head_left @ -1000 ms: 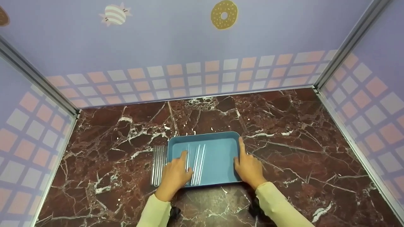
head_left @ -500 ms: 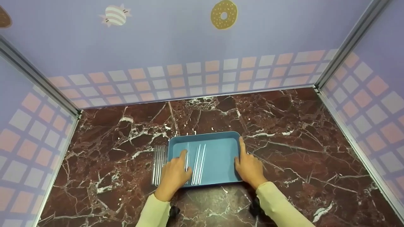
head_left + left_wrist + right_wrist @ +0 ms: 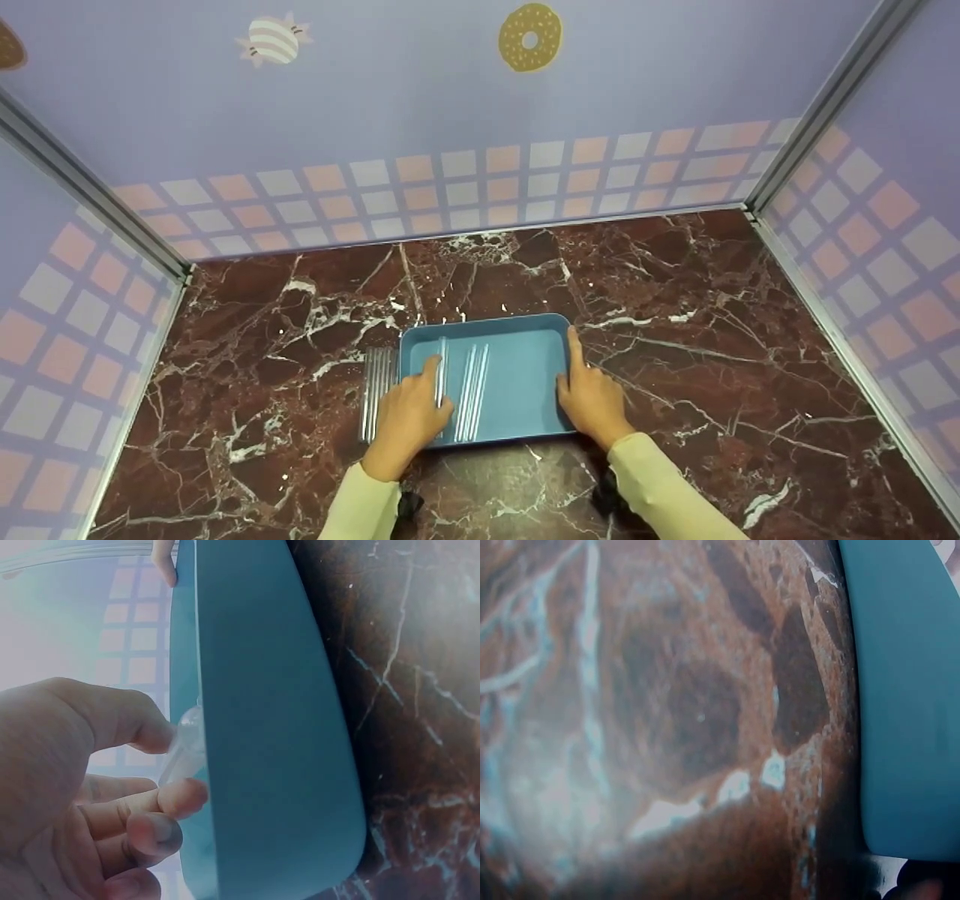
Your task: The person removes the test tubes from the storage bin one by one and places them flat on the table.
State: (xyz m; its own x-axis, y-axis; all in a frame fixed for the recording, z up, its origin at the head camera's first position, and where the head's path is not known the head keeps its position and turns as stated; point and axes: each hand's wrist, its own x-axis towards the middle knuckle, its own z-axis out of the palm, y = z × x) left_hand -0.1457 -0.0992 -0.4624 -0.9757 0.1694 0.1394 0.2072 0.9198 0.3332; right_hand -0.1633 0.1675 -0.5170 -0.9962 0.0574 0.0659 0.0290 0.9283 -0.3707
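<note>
A blue rectangular tray (image 3: 529,382) sits on the dark red marbled surface. My left hand (image 3: 409,416) is over its left part, pinching a clear tube (image 3: 442,375) between thumb and fingers. In the left wrist view the rounded end of this clear tube (image 3: 192,731) shows just behind the tray wall (image 3: 262,727). Close to its right, several clear tubes (image 3: 471,394) lie side by side in the tray, slightly slanted. My right hand (image 3: 594,401) grips the tray's right wall, thumb inside and index finger stretched along the rim.
Left of the tray, several more clear tubes (image 3: 375,397) lie in a row, partly covered by my left hand. Patterned lilac panels (image 3: 412,97) enclose the marbled surface (image 3: 697,322) at the back and both sides.
The left hand has shifted slightly left, and the clear tube at its fingertips now shows further left and higher in the tray. The right hand and tray have stayed put.
</note>
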